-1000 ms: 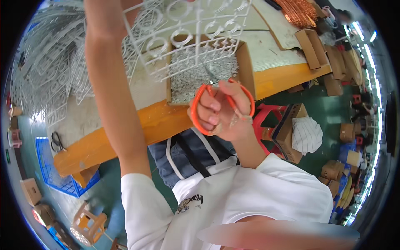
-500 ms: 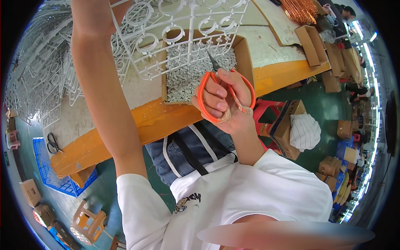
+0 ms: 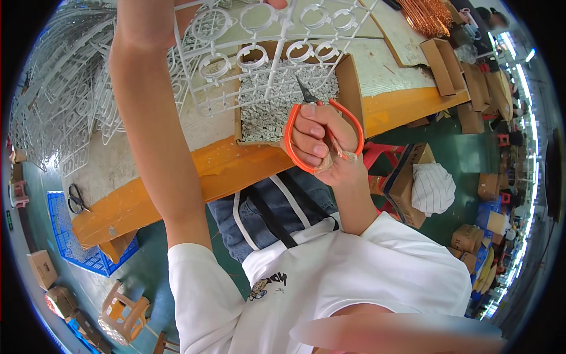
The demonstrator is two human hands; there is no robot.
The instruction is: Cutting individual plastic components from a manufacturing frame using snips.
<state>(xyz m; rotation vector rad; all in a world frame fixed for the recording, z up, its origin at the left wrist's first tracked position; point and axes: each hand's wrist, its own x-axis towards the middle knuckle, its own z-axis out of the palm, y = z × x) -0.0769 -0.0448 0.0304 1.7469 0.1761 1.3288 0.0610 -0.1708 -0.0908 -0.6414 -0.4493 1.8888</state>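
Observation:
At the top edge, my left hand (image 3: 187, 15) is mostly cut off by the picture's rim. It grips a white plastic moulding frame (image 3: 272, 69) with rows of rings and small parts on thin runners. My right hand (image 3: 337, 134) is wrapped round the orange handles of a pair of scissors (image 3: 306, 92). Their short dark blades point up and away, over the frame's lower right runners. Beneath both lies an open cardboard box (image 3: 349, 88) filled with small whitish plastic pieces (image 3: 259, 121). Whether the blades touch a runner I cannot tell.
A large heap of similar white frames (image 3: 65, 88) covers the table's left. Black scissors (image 3: 76, 199) lie near its left edge. Copper-coloured pieces (image 3: 425, 15) and an empty carton (image 3: 442, 66) stand far right. Below are a blue crate (image 3: 62, 227), stools and boxes.
The frame and the scissors have shifted slightly right, the frame tilting a little. A fingertip of my left hand now shows at the top edge. Both hands keep their hold.

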